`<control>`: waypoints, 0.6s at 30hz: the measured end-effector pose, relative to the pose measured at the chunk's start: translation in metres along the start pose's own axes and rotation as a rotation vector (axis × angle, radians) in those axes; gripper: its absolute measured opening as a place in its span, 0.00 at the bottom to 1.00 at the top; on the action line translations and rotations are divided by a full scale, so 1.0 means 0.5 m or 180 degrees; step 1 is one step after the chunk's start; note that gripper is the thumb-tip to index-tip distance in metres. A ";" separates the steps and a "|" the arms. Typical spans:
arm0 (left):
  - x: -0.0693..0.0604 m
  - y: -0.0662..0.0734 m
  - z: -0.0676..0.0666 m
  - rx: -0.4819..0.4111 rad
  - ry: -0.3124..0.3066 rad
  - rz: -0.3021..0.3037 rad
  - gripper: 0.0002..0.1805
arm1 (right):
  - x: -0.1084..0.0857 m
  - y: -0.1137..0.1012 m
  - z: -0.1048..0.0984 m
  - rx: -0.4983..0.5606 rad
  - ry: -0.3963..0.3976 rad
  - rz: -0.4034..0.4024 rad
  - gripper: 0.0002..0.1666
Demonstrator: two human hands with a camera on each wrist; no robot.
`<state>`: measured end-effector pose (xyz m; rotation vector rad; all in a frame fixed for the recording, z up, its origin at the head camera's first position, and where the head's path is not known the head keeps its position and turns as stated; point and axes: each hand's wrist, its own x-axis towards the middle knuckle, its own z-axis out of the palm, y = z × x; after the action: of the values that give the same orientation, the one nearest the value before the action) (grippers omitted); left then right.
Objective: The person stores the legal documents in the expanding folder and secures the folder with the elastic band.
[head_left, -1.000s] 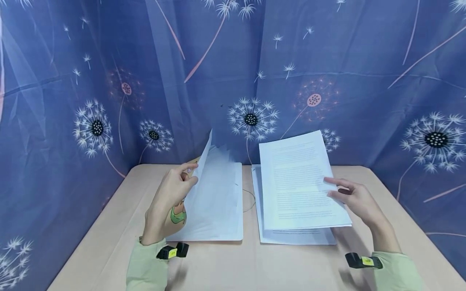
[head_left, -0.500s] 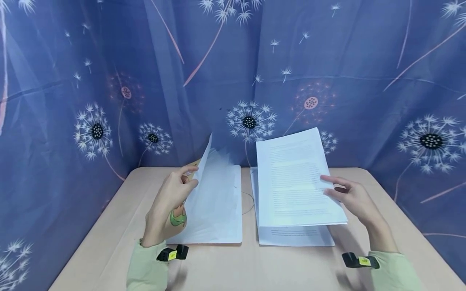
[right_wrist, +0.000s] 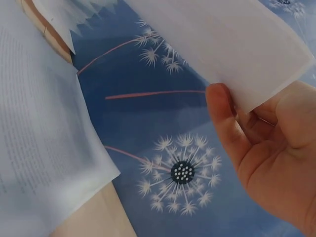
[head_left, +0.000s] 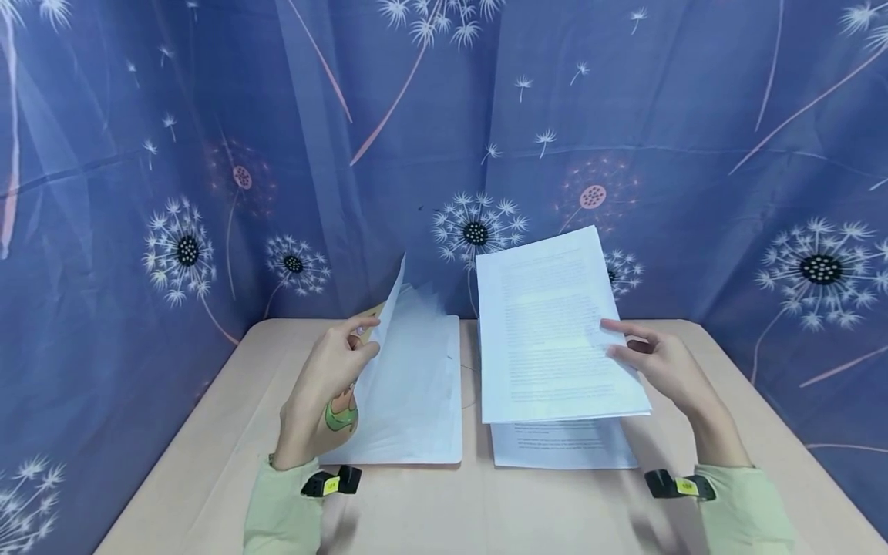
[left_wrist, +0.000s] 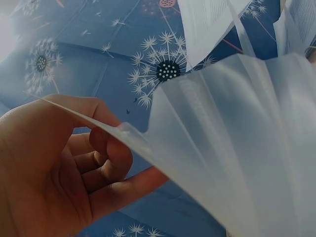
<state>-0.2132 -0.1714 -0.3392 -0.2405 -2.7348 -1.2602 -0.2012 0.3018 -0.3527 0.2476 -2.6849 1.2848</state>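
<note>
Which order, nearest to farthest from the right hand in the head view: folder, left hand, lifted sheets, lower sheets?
1. Lifted sheets, held in the right hand.
2. Lower sheets, beneath the lifted ones.
3. Folder, left of both.
4. Left hand, at the folder's left side.

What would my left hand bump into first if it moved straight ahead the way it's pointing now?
Probably the translucent sleeves fanned open in the folder, just beyond the raised leaf your left hand holds, though depth is hard to judge.
</note>
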 end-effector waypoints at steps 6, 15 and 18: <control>0.002 0.001 0.001 0.0016 0.0014 0.0043 0.25 | 0.008 -0.018 -0.001 0.0103 -0.0008 -0.0012 0.32; 0.003 0.002 0.001 0.0023 0.0012 0.0037 0.26 | 0.025 -0.056 -0.001 0.0028 0.0049 -0.0099 0.31; 0.002 0.001 0.002 0.0017 0.0004 0.0003 0.26 | 0.033 -0.067 0.004 0.0017 0.0058 -0.0144 0.30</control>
<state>-0.2143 -0.1701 -0.3397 -0.2407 -2.7363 -1.2524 -0.2101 0.2781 -0.3250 0.2940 -2.6454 1.2751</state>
